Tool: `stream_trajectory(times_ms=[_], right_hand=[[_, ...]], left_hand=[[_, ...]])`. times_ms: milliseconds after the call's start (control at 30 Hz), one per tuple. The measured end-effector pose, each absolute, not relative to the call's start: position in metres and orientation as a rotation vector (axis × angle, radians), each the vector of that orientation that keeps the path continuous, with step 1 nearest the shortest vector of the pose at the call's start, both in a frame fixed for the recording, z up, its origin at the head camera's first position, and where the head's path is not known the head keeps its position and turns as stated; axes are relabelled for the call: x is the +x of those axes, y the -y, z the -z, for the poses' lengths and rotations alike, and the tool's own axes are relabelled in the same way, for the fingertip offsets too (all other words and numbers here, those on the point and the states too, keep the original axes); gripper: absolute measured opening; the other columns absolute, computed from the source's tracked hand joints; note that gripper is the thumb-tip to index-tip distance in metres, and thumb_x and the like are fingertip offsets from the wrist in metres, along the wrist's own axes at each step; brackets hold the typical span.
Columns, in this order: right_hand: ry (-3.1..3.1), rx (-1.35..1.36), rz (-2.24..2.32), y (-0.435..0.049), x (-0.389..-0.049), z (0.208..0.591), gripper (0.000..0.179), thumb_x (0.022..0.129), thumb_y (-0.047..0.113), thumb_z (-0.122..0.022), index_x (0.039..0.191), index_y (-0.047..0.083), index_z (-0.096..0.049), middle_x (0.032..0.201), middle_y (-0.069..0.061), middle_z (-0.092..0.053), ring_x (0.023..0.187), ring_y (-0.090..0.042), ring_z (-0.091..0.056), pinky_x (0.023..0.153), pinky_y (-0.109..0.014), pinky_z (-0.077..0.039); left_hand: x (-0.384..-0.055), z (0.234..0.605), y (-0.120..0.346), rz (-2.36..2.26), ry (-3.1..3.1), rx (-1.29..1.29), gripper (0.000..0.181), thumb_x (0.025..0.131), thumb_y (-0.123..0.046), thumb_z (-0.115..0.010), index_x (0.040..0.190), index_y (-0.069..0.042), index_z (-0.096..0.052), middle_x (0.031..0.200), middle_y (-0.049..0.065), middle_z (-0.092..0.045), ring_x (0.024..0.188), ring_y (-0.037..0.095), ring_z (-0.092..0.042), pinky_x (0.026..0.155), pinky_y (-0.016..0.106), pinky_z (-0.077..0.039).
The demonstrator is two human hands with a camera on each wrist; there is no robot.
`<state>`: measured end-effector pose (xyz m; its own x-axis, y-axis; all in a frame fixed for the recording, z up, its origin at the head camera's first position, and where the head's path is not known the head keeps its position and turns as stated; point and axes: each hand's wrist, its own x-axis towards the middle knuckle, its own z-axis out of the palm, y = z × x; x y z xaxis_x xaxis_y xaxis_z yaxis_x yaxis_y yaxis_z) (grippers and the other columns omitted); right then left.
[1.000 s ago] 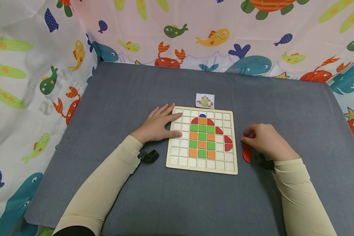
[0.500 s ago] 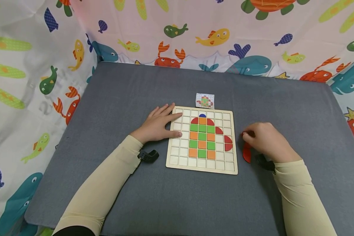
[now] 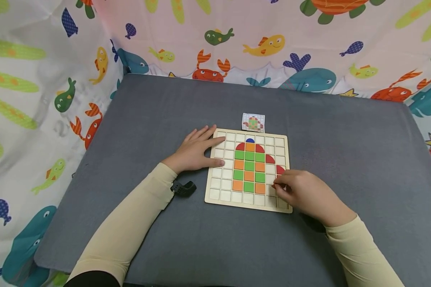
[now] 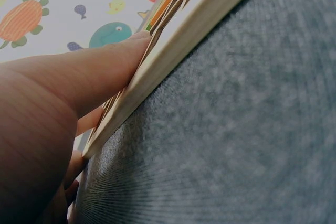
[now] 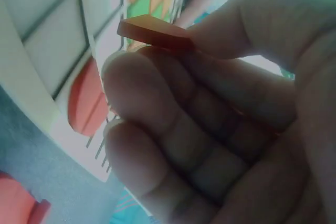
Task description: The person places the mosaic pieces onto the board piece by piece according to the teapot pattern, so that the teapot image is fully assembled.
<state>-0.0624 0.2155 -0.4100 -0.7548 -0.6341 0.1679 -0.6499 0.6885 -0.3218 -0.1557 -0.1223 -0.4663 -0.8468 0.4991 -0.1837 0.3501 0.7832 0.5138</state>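
A square wooden grid board [image 3: 215,195] lies on the table, with green, orange, red and blue tiles set in its middle and right cells. My left hand [image 3: 194,153] rests on the board's left edge, fingers spread and straight; in the left wrist view its thumb [image 4: 100,72] lies on the rim. My right hand [image 3: 307,195] is over the board's lower right side. Between thumb and fingers it pinches a small red tile [image 5: 152,31] with a curved edge, mostly hidden in the head view. Red quarter-round tiles [image 5: 86,98] sit in the grid behind the fingers.
A small printed card [image 3: 253,122] with a coloured grid pattern lies just beyond the board's far edge. Loose red pieces [image 5: 16,203] lie on the grey tabletop [image 3: 186,251] beside the board. A sea-animal curtain [image 3: 186,32] stands behind the table.
My right hand has moved left from the red pieces on the table to above the board's right side, carrying a red tile. The left hand has stayed on the board.
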Motion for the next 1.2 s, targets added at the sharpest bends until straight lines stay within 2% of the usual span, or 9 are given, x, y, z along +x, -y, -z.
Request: stream_trajectory(times_ms=[200, 433, 733, 967, 1200], right_hand=[[2.779, 1.161, -0.458, -0.209, -0.053, 0.418, 0.009, 0.082, 0.005, -0.085, 0.085, 0.013, -0.080, 0.073, 0.009, -0.061, 0.060, 0.000, -0.048, 0.053, -0.022, -0.047], [2.760, 1.266, -0.453, -0.210, -0.052, 0.426, 0.012, 0.081, 0.007, -0.088, 0.090, 0.014, -0.082, 0.081, 0.005, -0.064, 0.068, -0.003, -0.059, 0.061, -0.023, -0.055], [2.803, 1.209, -0.554, -0.215, -0.052, 0.433, 0.017, 0.079, 0.009, -0.092, 0.094, 0.013, -0.084, 0.089, 0.006, -0.068, 0.075, -0.003, -0.064, 0.066, -0.025, -0.058], [2.812, 1.191, -0.605, -0.217, -0.052, 0.434, 0.022, 0.077, 0.001, -0.092, 0.096, 0.011, -0.084, 0.095, 0.004, -0.070, 0.082, -0.009, -0.069, 0.072, -0.031, -0.061], [2.791, 1.182, -0.591, -0.220, -0.055, 0.436, 0.024, 0.076, -0.001, -0.091, 0.096, 0.010, -0.085, 0.096, 0.004, -0.071, 0.084, -0.010, -0.071, 0.073, -0.032, -0.062]], left_hand=[[-0.156, 0.466, 0.123, -0.674, -2.667, 0.653, 0.087, 0.092, -0.072, -0.066, 0.165, -0.037, -0.035, 0.177, -0.002, -0.006, 0.164, 0.020, 0.001, 0.130, 0.046, 0.007], [-0.157, 0.468, 0.122, -0.673, -2.668, 0.649, 0.086, 0.092, -0.071, -0.066, 0.165, -0.037, -0.035, 0.177, -0.003, -0.006, 0.164, 0.019, 0.001, 0.130, 0.046, 0.007], [-0.157, 0.470, 0.122, -0.680, -2.673, 0.646, 0.087, 0.091, -0.071, -0.067, 0.165, -0.038, -0.036, 0.177, -0.003, -0.007, 0.164, 0.019, 0.000, 0.130, 0.045, 0.007], [-0.157, 0.469, 0.122, -0.686, -2.669, 0.642, 0.086, 0.092, -0.071, -0.067, 0.165, -0.037, -0.036, 0.177, -0.002, -0.007, 0.164, 0.019, 0.000, 0.130, 0.044, 0.007], [-0.156, 0.468, 0.123, -0.678, -2.671, 0.652, 0.086, 0.092, -0.071, -0.067, 0.165, -0.037, -0.036, 0.177, -0.002, -0.007, 0.164, 0.019, 0.001, 0.130, 0.044, 0.007]])
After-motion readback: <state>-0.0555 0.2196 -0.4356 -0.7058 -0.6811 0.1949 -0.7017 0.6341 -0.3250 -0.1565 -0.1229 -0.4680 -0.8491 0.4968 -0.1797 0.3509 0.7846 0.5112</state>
